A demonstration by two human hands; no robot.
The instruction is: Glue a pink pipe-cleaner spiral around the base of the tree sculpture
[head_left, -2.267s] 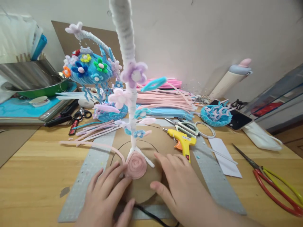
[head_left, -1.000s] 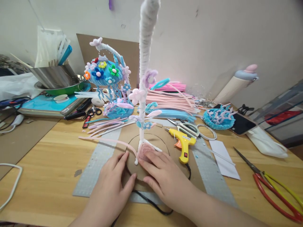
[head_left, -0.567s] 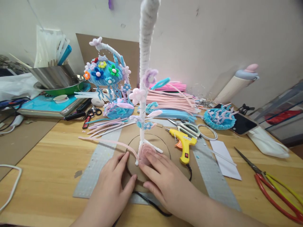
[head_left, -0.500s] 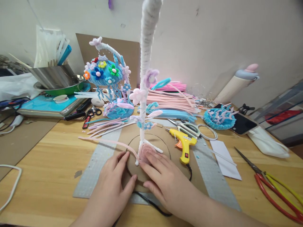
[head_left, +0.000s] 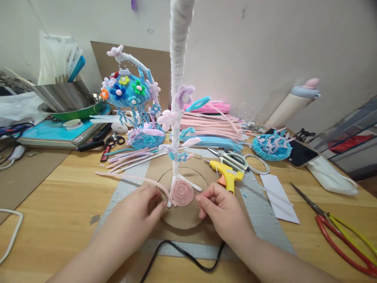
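1. A brown cardboard sheet (head_left: pixel 182 235) lies over a grey cutting mat (head_left: pixel 260 224), midway between the left and right edges of the wooden desk (head_left: pixel 53 220).
2. A flat, round coil of pink fuzzy pipe cleaner (head_left: pixel 182 192) sits inside the sheet's drawn circle, between the splayed feet of a tall, upright white wrapped stem (head_left: pixel 178 51); its loose tail runs toward the desk's left edge.
3. The left hand (head_left: pixel 144 206) is half curled beside that tail, thumb and forefinger apart; I cannot tell whether it touches.
4. The right hand (head_left: pixel 220 208) has its fingers closed, tips just beside the coil's right rim; I cannot tell whether they pinch anything.
5. Red-and-yellow-handled metal scissors (head_left: pixel 326 218) lie near the desk's right edge.
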